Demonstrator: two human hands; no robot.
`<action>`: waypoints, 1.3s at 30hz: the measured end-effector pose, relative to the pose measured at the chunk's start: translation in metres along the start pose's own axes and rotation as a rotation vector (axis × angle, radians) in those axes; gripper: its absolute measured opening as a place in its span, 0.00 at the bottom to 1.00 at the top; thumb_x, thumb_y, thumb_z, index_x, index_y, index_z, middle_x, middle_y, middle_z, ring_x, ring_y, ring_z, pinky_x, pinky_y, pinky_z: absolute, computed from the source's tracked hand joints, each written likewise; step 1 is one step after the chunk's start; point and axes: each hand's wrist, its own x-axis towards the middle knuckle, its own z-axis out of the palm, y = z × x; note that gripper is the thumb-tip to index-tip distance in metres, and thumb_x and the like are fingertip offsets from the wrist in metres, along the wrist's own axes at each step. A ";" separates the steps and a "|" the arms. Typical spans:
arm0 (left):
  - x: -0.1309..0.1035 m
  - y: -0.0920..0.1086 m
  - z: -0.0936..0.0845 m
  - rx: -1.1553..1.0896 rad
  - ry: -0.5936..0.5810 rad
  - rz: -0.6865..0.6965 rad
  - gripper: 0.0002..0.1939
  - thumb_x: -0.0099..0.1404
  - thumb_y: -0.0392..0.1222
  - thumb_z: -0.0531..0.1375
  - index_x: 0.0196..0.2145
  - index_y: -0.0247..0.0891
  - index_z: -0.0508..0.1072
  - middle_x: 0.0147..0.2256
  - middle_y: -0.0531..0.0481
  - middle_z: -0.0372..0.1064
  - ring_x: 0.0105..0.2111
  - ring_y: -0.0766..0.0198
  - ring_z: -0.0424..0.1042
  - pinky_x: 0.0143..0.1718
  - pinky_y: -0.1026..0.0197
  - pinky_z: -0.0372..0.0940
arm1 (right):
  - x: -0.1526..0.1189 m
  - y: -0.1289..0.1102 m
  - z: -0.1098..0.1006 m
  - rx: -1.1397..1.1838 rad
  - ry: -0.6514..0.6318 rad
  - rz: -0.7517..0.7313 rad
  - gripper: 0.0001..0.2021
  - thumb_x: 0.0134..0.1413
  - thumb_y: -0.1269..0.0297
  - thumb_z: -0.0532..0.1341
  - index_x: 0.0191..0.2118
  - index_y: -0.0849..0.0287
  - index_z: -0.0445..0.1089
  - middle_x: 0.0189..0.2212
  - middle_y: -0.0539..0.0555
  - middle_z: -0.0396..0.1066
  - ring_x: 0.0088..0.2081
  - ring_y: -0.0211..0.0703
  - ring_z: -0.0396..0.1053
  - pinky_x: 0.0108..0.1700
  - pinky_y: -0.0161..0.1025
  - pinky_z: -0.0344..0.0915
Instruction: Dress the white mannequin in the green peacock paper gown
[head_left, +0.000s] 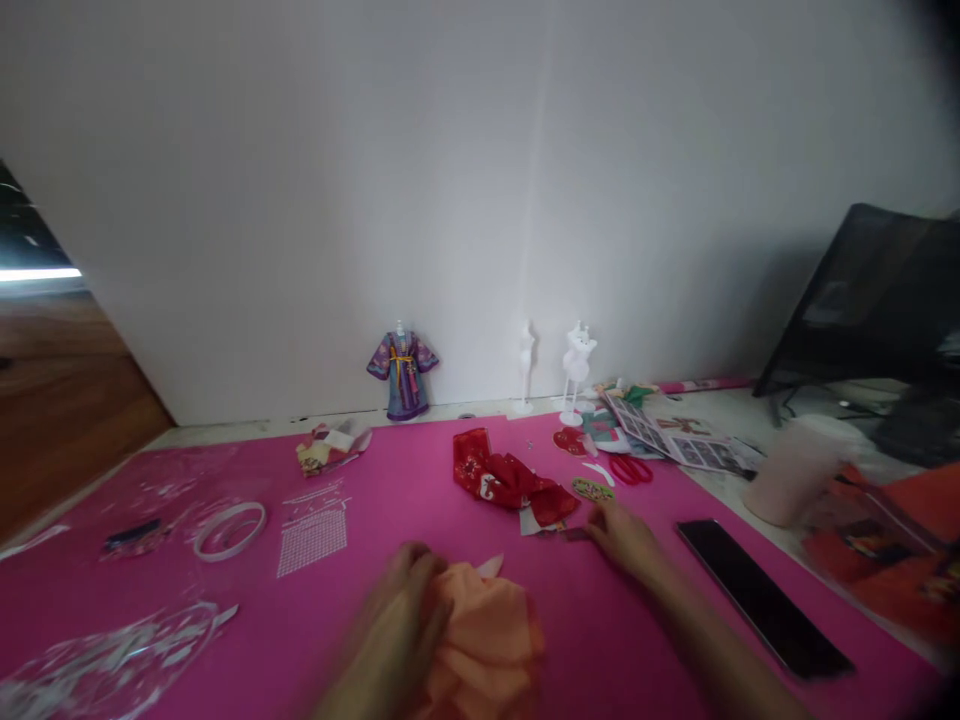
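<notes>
My left hand [405,605], smeared by motion, is closed on the edge of a gathered piece of orange cloth [484,640] at the front of the table. A small pale tip [491,567] sticks out above the cloth. My right hand [621,540] reaches forward to the right, fingers pinched low over the table by a small dark item that I cannot make out. Just beyond it lie a crumpled red patterned doll garment [510,480], a pale scrap [536,521] and a green patterned oval piece [593,489].
Red-handled scissors [630,469], a phone [761,597] and printed sheets [694,445] lie to the right. White mini mannequins [577,360] and a purple doll robe [403,372] stand by the wall. On the left are a tape roll [230,531], a bead sheet [313,541] and plastic bags [142,650].
</notes>
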 end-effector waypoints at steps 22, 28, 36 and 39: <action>-0.022 0.046 0.006 -0.638 -0.333 -0.265 0.08 0.52 0.43 0.67 0.25 0.38 0.73 0.24 0.57 0.67 0.27 0.66 0.64 0.27 0.67 0.57 | -0.128 -0.134 -0.026 0.532 -0.449 -0.206 0.04 0.44 0.72 0.63 0.28 0.57 0.73 0.24 0.47 0.72 0.28 0.38 0.68 0.29 0.31 0.60; -0.028 0.041 -0.007 -0.684 -0.358 -0.299 0.07 0.54 0.46 0.65 0.26 0.41 0.74 0.24 0.56 0.68 0.30 0.62 0.67 0.31 0.64 0.58 | -0.131 -0.137 -0.017 0.584 -0.471 -0.144 0.04 0.46 0.63 0.67 0.27 0.56 0.73 0.25 0.49 0.75 0.30 0.42 0.70 0.33 0.34 0.63; -0.028 0.031 -0.006 -0.862 -0.441 -0.376 0.09 0.54 0.44 0.66 0.32 0.39 0.74 0.35 0.52 0.73 0.38 0.59 0.71 0.38 0.62 0.62 | -0.126 -0.144 -0.001 1.040 -0.555 -0.091 0.08 0.46 0.59 0.69 0.30 0.56 0.73 0.30 0.49 0.75 0.33 0.39 0.72 0.35 0.32 0.66; -0.025 0.031 -0.005 -0.966 -0.438 -0.394 0.05 0.54 0.40 0.66 0.29 0.38 0.74 0.32 0.54 0.74 0.36 0.61 0.71 0.35 0.64 0.62 | -0.124 -0.146 0.001 1.091 -0.570 -0.052 0.08 0.46 0.58 0.69 0.29 0.57 0.74 0.28 0.49 0.75 0.31 0.38 0.73 0.33 0.31 0.66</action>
